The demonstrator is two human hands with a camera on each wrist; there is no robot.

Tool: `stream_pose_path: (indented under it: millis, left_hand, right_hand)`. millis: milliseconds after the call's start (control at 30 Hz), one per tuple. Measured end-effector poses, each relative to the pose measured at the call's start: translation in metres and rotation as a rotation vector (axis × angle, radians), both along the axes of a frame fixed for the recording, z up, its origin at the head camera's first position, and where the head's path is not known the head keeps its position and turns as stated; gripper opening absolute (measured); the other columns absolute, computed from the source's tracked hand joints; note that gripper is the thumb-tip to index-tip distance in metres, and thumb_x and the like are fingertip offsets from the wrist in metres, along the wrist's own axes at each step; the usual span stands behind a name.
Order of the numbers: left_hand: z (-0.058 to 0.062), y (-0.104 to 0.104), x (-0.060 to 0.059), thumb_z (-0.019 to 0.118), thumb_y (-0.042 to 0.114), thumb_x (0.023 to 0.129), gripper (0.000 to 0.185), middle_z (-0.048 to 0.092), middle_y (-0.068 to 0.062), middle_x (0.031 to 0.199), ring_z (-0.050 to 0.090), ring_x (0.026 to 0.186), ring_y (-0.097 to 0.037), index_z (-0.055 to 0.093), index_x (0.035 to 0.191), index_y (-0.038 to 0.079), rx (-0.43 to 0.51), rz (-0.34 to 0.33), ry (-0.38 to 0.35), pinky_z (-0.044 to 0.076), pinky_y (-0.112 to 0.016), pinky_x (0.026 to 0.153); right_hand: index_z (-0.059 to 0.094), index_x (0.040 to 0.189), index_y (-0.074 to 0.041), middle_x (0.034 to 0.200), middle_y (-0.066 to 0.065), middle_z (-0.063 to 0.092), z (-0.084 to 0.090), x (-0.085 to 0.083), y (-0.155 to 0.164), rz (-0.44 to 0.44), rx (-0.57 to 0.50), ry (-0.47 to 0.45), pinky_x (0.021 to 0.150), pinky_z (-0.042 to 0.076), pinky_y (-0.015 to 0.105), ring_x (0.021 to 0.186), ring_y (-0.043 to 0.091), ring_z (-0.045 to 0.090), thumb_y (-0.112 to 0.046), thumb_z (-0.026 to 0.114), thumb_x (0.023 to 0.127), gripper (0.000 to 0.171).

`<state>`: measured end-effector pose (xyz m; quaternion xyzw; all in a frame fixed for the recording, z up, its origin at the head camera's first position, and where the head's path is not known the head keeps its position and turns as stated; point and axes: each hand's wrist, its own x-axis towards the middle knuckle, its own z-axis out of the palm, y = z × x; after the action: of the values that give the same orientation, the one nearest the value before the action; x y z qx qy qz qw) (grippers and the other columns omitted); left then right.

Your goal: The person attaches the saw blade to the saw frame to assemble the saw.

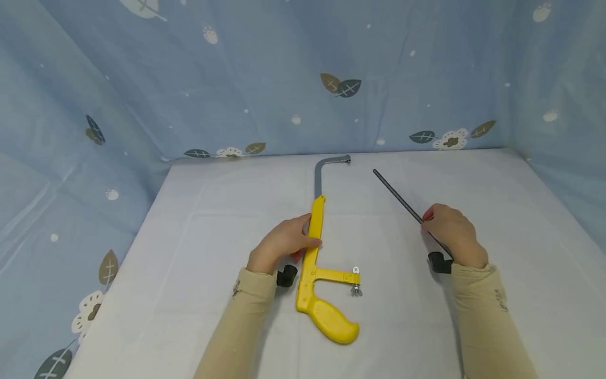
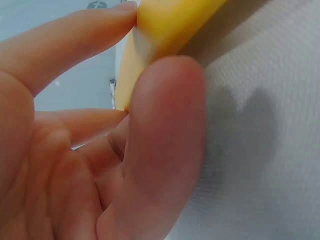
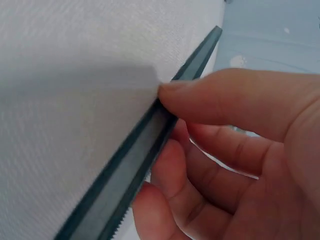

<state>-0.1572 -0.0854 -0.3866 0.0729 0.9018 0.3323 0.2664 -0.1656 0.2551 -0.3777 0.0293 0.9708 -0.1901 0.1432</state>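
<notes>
A yellow hacksaw frame [image 1: 314, 252] with a grey metal bow [image 1: 320, 173] lies on the white table [image 1: 213, 221], its handle [image 1: 331, 321] toward me. My left hand [image 1: 284, 243] grips the yellow bar between thumb and fingers; in the left wrist view the yellow bar [image 2: 170, 30] sits pinched by my fingertips [image 2: 100, 30]. My right hand [image 1: 452, 234] pinches a dark saw blade [image 1: 397, 196] that points up and to the left. The right wrist view shows the toothed blade [image 3: 135, 170] between thumb and fingers.
A wing nut and pin [image 1: 356, 288] stick out of the frame's lower arm. Blue leaf-patterned cloth [image 1: 293, 73] walls the table on the back and both sides. Black wrist camera mounts [image 1: 286, 276] sit at my cuffs.
</notes>
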Motion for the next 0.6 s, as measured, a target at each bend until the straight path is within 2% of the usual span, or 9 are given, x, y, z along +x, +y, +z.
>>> stream_pose_path:
  millis: [167,367,467,600]
  left_hand:
    - [0.001,0.002,0.000,0.066,0.035,0.080,0.080,0.057,-0.007,0.068,0.053,0.046,-0.021,0.019,0.144,0.020,-0.013,-0.011,0.006,0.045,-0.030,0.049]
    - [0.000,0.002,-0.001,0.064,0.038,0.080,0.082,0.055,-0.005,0.073,0.053,0.052,-0.019,0.017,0.144,0.019,-0.036,-0.030,0.037,0.043,-0.028,0.053]
    - [0.001,0.002,-0.002,0.065,0.038,0.079,0.084,0.054,-0.005,0.075,0.052,0.053,-0.018,0.015,0.144,0.021,-0.049,-0.026,0.032,0.043,-0.028,0.054]
    - [0.000,0.002,-0.003,0.065,0.039,0.079,0.084,0.053,-0.006,0.076,0.052,0.053,-0.017,0.014,0.145,0.022,-0.055,-0.027,0.022,0.043,-0.027,0.054]
  right_hand:
    - [0.059,0.098,0.001,0.087,0.015,0.059,0.001,0.000,0.000,0.015,0.009,0.013,0.055,0.039,0.033,0.076,0.028,0.053,-0.017,0.054,0.082,0.025]
    - [0.060,0.096,0.001,0.088,0.016,0.060,0.007,0.000,-0.004,0.001,-0.009,0.147,0.055,0.040,0.034,0.074,0.029,0.053,-0.016,0.055,0.084,0.022]
    - [0.060,0.098,0.000,0.090,0.017,0.059,0.012,0.001,-0.008,-0.009,-0.061,0.221,0.057,0.040,0.036,0.076,0.029,0.053,-0.018,0.054,0.086,0.022]
    - [0.059,0.101,-0.002,0.093,0.017,0.060,0.019,0.002,-0.014,-0.038,-0.182,0.294,0.059,0.042,0.035,0.079,0.028,0.055,-0.026,0.054,0.088,0.028]
